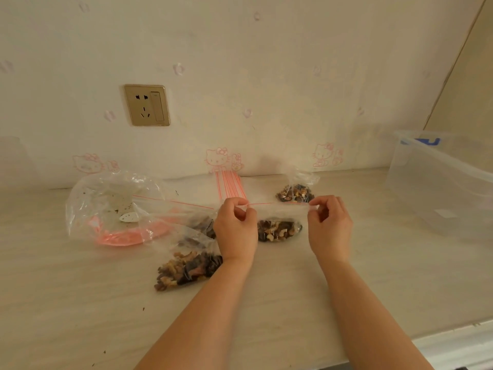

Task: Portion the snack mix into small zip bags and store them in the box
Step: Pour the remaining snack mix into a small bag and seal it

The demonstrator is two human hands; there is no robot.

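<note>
Left hand [236,228] pinched the left end of the zip strip on a small zip bag [278,222], thumb and forefinger curled on it. Right hand [329,225] pinched the right end the same way, strip stretched level between them. Bag hung below the strip, snack mix [277,231] bunched at its bottom, resting on or just over the table [266,303], could not tell which. Bag sat mid-table, between the two hands.

A second filled bag [296,192] stood farther back, just right of centre, near the wall, top crumpled. A third filled bag [188,265] lay near and left of the left wrist, touching the forearm edge. A fourth bag [204,225], partly hidden behind the left hand, showed dark mix. Stack of empty zip bags [230,186] with red strips lay far centre against the wall. Large clear bag [114,206], nearly emptied, crumbs inside, sat at left. Clear plastic box [440,188] stood far right, well apart from the hands. Wall socket [146,105] above left.
</note>
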